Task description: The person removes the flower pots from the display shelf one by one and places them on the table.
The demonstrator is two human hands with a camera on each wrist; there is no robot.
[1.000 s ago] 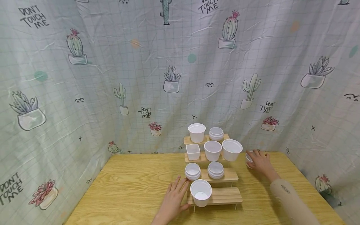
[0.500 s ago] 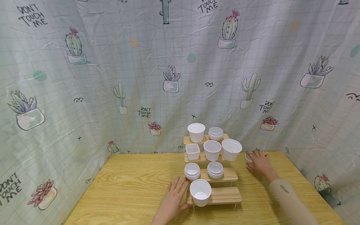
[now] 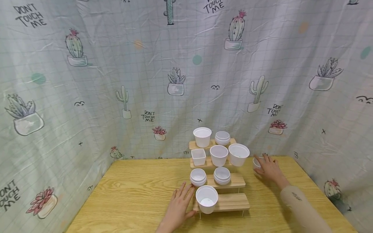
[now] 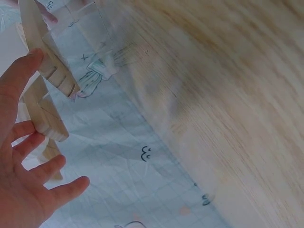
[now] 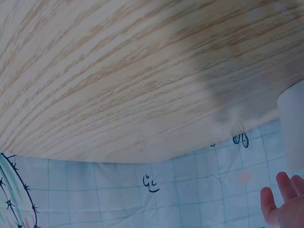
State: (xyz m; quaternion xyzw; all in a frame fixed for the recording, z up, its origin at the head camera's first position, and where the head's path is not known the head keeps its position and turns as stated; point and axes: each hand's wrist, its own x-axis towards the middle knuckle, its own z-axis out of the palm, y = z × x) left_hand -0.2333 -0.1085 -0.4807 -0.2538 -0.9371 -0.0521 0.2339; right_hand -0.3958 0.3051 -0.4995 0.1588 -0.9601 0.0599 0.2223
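A stepped wooden stand (image 3: 233,202) has several white plastic pots on its tiers. In front of its left side, my left hand (image 3: 178,205) has spread fingers. The left wrist view shows its thumb (image 4: 35,59) and a finger touching the ends of the wooden tiers (image 4: 45,111). My right hand (image 3: 270,169) is around a small white pot (image 3: 256,162) on the table, to the right of the stand, with thumb and fingers at its sides. Only a part of that white pot (image 5: 292,121) shows at the edge of the right wrist view, above several fingertips.
A deep round pot (image 3: 207,197) stands on the lowest tier's left end. Higher tiers hold two rounded pots, a square pot (image 3: 198,157) and further round pots. The yellow wood-grain table (image 3: 131,194) ends at a cactus-print curtain (image 3: 145,81) behind and at both sides.
The head view has shifted slightly. Both hands and the pots otherwise keep their places.
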